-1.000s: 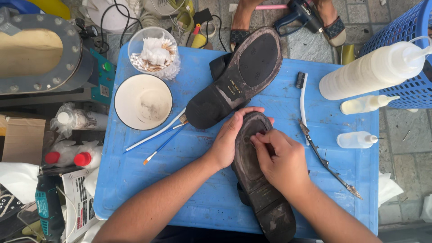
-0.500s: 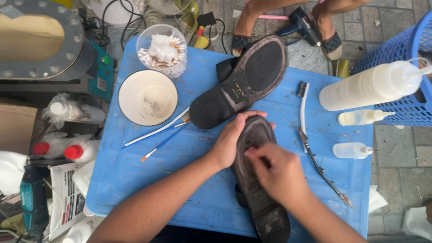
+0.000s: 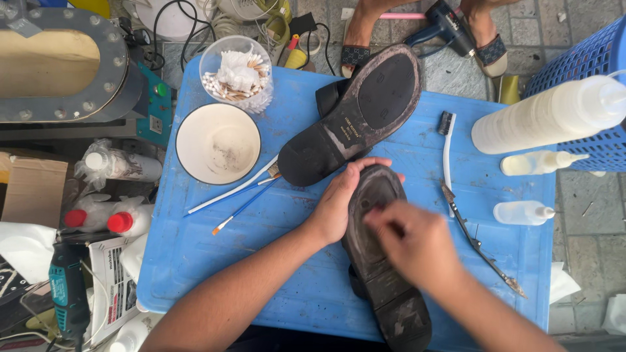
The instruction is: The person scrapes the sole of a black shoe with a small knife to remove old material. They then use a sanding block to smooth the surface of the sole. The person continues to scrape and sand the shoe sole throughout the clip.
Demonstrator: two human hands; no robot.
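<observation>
Now both hands press the upturned shoe sole (image 3: 375,261) on the blue table (image 3: 261,261)

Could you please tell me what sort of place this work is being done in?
Probably a shoe repair stall, perhaps outdoors on paving. Two dark shoes lie sole-up on a blue table: the shoe under the hands and a second shoe. Small brushes, a squeeze bottle and a white bowl lie around them.
</observation>
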